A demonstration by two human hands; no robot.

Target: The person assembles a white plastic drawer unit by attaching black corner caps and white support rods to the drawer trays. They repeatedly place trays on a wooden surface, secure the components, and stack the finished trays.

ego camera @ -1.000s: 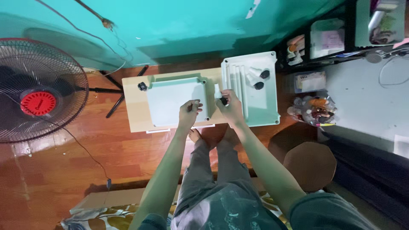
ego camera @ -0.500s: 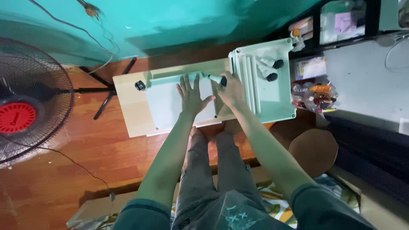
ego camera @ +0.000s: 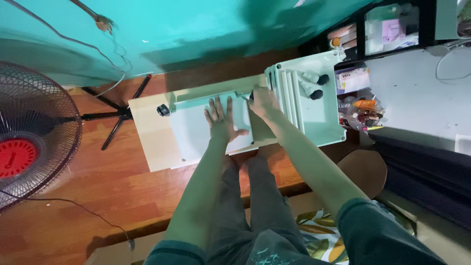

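A pale green plastic enclosure box (ego camera: 196,128) lies on a small light wooden table (ego camera: 147,132). My left hand (ego camera: 223,120) rests flat on it with fingers spread. At the box's far right corner, my right hand (ego camera: 262,102) grips a small tool with a dark handle (ego camera: 251,95). To the right lies the box's ribbed lid (ego camera: 319,115), and two white cable glands with black caps (ego camera: 315,86) sit on it. A black cable gland (ego camera: 162,110) sticks out of the box's left side.
A standing fan with a red hub (ego camera: 24,147) is at the left, its stand legs behind the table. A teal wall runs along the back. Shelves with boxes and a bag of small items (ego camera: 360,113) stand right. A brown stool (ego camera: 363,172) is near my right arm.
My left hand went from pinching at the box's near edge to lying flat and spread on the box. My right hand moved the tool up to the box's far right corner.
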